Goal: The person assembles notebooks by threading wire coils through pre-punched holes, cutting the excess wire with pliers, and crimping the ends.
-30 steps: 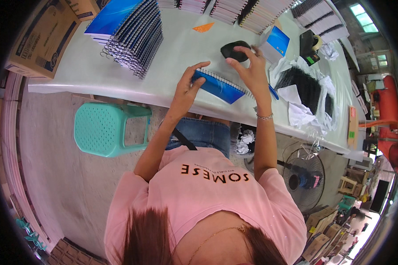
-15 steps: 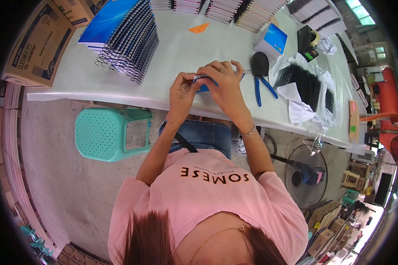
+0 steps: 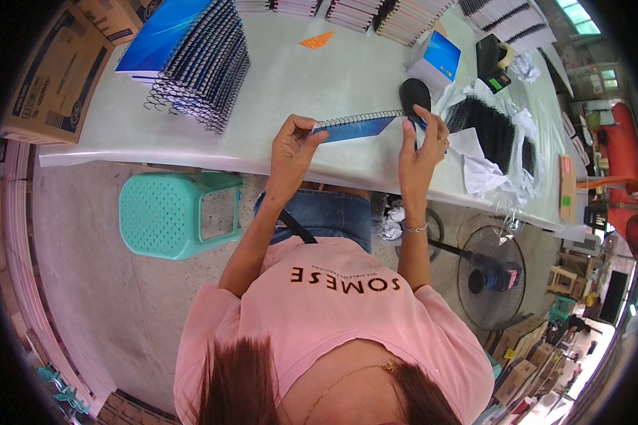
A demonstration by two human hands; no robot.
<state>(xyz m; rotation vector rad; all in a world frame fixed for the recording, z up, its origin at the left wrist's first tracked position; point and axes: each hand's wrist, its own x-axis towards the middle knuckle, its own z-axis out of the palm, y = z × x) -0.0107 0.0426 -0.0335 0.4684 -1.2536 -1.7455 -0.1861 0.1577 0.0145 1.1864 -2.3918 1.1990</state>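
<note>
a blue spiral-bound notebook (image 3: 358, 127), closed, lies at the table's near edge, wire spine facing away.

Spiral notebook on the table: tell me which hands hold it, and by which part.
Both hands hold the blue spiral notebook by its ends: the left hand pinches the left end, the right hand grips the right end.

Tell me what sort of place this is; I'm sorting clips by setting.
Probably a small notebook-binding workshop. A long white table carries a stack of spiral-bound notebooks and loose black binding coils, both hands hold a blue notebook by its ends, and cardboard boxes stand alongside.
</note>
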